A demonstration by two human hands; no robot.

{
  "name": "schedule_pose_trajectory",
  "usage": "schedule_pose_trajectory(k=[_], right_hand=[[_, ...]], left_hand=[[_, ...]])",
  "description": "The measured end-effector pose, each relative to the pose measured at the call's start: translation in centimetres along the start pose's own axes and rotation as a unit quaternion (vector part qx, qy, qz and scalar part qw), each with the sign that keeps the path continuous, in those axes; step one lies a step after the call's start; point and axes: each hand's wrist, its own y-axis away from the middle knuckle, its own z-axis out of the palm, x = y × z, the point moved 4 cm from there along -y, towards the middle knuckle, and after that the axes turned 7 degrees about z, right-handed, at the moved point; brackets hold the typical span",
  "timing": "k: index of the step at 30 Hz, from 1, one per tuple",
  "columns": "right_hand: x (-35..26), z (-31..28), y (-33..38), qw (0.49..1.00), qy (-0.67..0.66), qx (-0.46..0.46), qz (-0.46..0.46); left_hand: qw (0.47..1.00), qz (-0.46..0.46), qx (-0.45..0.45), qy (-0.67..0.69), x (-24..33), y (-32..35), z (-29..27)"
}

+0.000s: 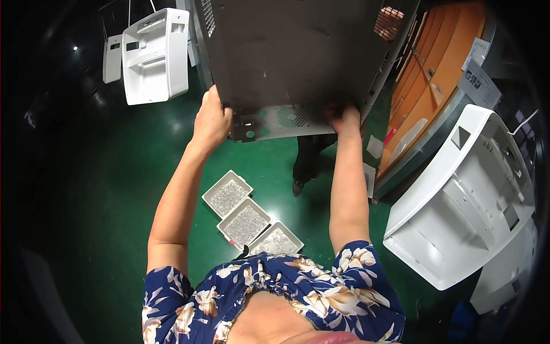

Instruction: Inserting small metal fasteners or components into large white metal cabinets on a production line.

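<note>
Nearest, a navy floral top [349,292] is covering the person's shoulders, and two bare forearms are reaching forward from its short sleeves. The left hand [212,121] is gripping a large dark metal panel [286,60] by its lower left corner, the thumb pressing on the near face while the other fingers are wrapping the side edge. The right hand [347,119] is touching the same panel near its lower right corner; its fingers are sinking into shadow, so I cannot tell whether they are closing on the edge. The panel is filling the space between and beyond both hands, and a patch of round vent holes [292,117] is lying between them, nearer the right hand.

Well to the right of the right hand and closer to the body, a big white molded housing [438,215] is standing tilted. Below and between the hands, three shallow pale trays [230,238] of small glinting pieces [229,196] are resting on the green floor [263,163]. Just left of the right hand and below the panel, another person's dark trouser leg [303,157] is showing. Beyond the left hand, a smaller white housing [148,80] is hanging. Right of the right hand, an orange-brown wooden rack [438,69] is standing. Farthest ahead, another person's hand [388,24] is showing through the panel's upper right vent.
</note>
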Motion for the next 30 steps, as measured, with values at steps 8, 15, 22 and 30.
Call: schedule_pose_trajectory(k=[8, 15, 22, 30], right_hand=[[-1.2, 0.5, -1.4, 0.999, -0.007, -0.025, 0.026], [-1.2, 2.5, 4.0, 0.990, 0.101, -0.005, -0.093], [1.9, 4.2, 5.4, 0.985, 0.084, -0.122, 0.093], [3.0, 7.6, 5.1, 0.894, 0.436, -0.088, 0.051]], left_hand=[[1.000, -0.016, -0.004, -0.019, 2.7, -0.3, -0.9], [0.999, -0.023, 0.002, -0.041, 5.0, -0.2, -2.0], [0.997, -0.003, 0.029, -0.071, 7.8, 0.5, -1.2], [0.995, -0.014, 0.040, -0.092, 9.2, 0.8, -0.6]])
